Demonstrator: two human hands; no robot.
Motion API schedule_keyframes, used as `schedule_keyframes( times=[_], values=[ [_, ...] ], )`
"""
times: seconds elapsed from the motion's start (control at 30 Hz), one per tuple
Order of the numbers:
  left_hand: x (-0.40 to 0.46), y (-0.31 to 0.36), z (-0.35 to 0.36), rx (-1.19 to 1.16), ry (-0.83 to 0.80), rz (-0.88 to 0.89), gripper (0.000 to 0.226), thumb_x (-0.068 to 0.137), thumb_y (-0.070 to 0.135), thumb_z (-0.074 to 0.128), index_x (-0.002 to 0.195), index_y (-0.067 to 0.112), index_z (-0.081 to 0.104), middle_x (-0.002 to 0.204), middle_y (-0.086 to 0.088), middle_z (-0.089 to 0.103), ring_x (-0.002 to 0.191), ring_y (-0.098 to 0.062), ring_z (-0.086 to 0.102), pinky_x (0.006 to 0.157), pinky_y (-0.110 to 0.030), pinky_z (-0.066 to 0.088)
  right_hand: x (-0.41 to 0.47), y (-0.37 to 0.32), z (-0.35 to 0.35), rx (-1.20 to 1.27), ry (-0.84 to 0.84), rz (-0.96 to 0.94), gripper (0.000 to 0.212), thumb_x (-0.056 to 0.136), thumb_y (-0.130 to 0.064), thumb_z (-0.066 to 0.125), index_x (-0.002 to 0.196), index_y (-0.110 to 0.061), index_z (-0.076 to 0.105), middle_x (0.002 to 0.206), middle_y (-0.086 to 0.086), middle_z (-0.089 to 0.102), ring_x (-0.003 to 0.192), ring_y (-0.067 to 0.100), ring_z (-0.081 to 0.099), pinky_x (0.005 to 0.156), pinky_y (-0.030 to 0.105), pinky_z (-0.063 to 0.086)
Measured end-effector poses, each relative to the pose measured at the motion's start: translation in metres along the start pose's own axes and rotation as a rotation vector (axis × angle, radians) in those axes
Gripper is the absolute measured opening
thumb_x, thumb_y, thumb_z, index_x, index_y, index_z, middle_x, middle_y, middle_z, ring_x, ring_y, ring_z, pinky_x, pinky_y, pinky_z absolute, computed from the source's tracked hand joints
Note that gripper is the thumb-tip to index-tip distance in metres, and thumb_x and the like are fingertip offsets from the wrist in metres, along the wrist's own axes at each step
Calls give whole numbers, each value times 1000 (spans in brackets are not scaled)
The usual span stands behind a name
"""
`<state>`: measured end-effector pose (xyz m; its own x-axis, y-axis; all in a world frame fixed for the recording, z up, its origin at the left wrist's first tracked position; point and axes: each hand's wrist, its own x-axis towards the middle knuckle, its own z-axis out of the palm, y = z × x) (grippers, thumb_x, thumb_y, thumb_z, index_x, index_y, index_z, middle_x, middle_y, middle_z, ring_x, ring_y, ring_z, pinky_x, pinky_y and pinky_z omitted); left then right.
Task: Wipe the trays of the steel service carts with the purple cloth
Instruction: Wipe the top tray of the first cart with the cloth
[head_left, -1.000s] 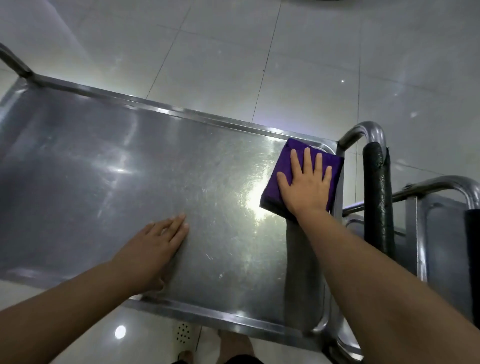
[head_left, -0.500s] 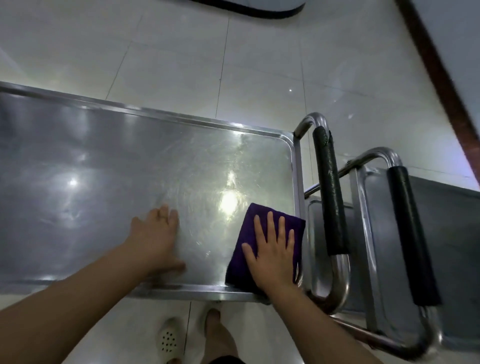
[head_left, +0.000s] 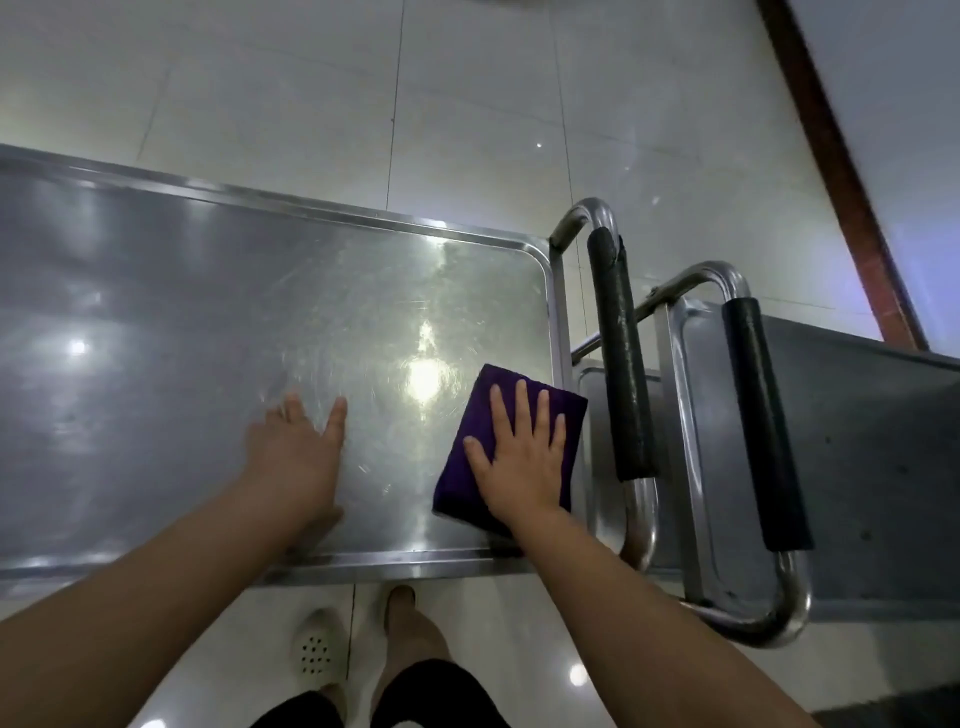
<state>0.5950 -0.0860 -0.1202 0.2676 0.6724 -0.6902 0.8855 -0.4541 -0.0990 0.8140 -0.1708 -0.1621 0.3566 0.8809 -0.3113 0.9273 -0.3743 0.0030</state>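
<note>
Bottom centre of frame: two feet on pale floor tile (head_left: 467, 130), left one in a perforated white clog (head_left: 316, 652), other foot (head_left: 410, 618) w/ toe just under tray's near rim; dark shorts hem at the very bottom edge. Both forearms rising from lower corners twd centre. Left hand (head_left: 296, 457), centre-left, laid flat on steel tray (head_left: 156, 322) near its front rim, fingers straight & loosely spread, gripping nothing; fingertips blurred. Right hand (head_left: 522, 457), centre-right, pressing flat on purple cloth (head_left: 470, 447), fingers straight & slightly fanned, thumb out to the left, palm covering cloth's right half. Cloth folded to a rough rectangle, tilted a bit, lying in tray's near-right corner area, its right edge just beside tray's right rim, lower edge close to front rim. Bright lamp glare on the steel just upper-left of cloth; fine swirl scratches around it. Tray filling left & centre, raised rim w/ rounded far-right corner. Right of tray: chrome cart handle loop w/ black foam grip (head_left: 621, 358), foam torn at top end. Further right: second handle w/ black grip (head_left: 763, 421), belonging to second cart's tray (head_left: 857, 441), darker, running off right edge of frame. Top half: glossy tiles w/ grout lines; upper right: brown skirting strip (head_left: 831, 156) running diagonally along a pale wall.
</note>
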Motion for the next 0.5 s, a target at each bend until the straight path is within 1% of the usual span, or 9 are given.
schedule_keyframes(
  times=[0.07,0.13,0.2,0.33,0.5],
  values=[
    [1,-1,1,-12,8,0,119,76,61,64,148,18,-20,150,-33,-1,138,-43,17,108,-45,30,35,-4,-13,4,5,34,72,92,-63,12,153,-31,-9,161,4,-15,147,27,-18,117,47,-14],
    [2,-2,1,-10,8,3,118,76,61,64,149,19,-19,149,-33,0,137,-43,18,107,-44,31,69,-9,-23,18,5,56,70,96,-60,21,153,-30,-7,161,3,-14,147,27,-17,116,47,-14],
    [3,-3,1,-1,4,9,118,76,61,64,149,18,-19,149,-33,1,137,-43,18,108,-43,30,101,-13,-32,38,7,74,69,97,-59,22,153,-30,-6,161,3,-13,147,27,-16,117,48,-13],
    [6,-2,-2,-3,-21,11,118,78,59,64,148,17,-21,151,-33,-4,140,-45,13,111,-44,26,155,-16,-48,54,-6,66,69,97,-60,20,153,-29,-6,162,3,-12,147,28,-15,116,50,-13],
    [6,-2,-4,-26,-36,19,116,81,58,63,147,18,-24,152,-32,-11,142,-44,6,115,-46,20,194,-12,-62,47,-11,30,69,97,-59,19,154,-28,-6,162,4,-11,147,29,-15,116,51,-13]
  ],
)
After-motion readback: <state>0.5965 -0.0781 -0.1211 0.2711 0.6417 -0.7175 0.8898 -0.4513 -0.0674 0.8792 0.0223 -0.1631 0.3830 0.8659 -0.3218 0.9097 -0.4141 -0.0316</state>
